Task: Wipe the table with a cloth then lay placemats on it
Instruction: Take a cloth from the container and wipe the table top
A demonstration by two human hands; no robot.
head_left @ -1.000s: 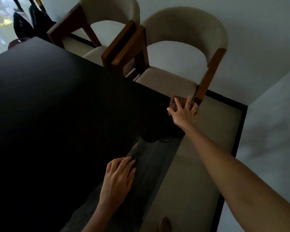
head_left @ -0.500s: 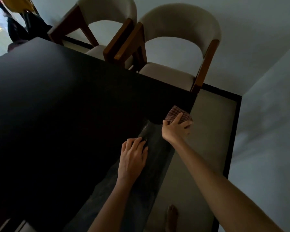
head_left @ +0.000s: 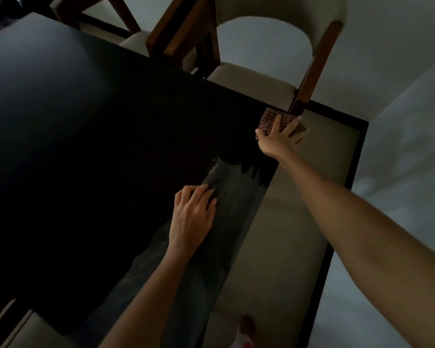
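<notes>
**Fingers spread on cloth at table's far corner**

Fingers (head_left: 292,127) of the right hand (head_left: 276,140) are straight and spread apart, pressing flat on the checked cloth (head_left: 270,118); their tips look motion-blurred. Cloth is folded, red/brown check, lying at the far right corner of the black table (head_left: 86,136), right by the edge and just in front of the nearer chair's wooden leg. R arm reaches out long across the beige rug (head_left: 281,247) w/ dark border.

Left hand (head_left: 192,217) rests palm-down on the tabletop nearer the person, fingers loosely bent and close together, holding nothing. It sits on a paler, streaky reflective patch of the glossy top, which runs from the near edge up toward the cloth.

Two chairs (head_left: 279,46) w/ cream padded backs and brown wood frames stand along the far side, seats partly tucked under the table. A bare foot (head_left: 246,325) shows at bottom, on the rug. No placemats in view.
</notes>
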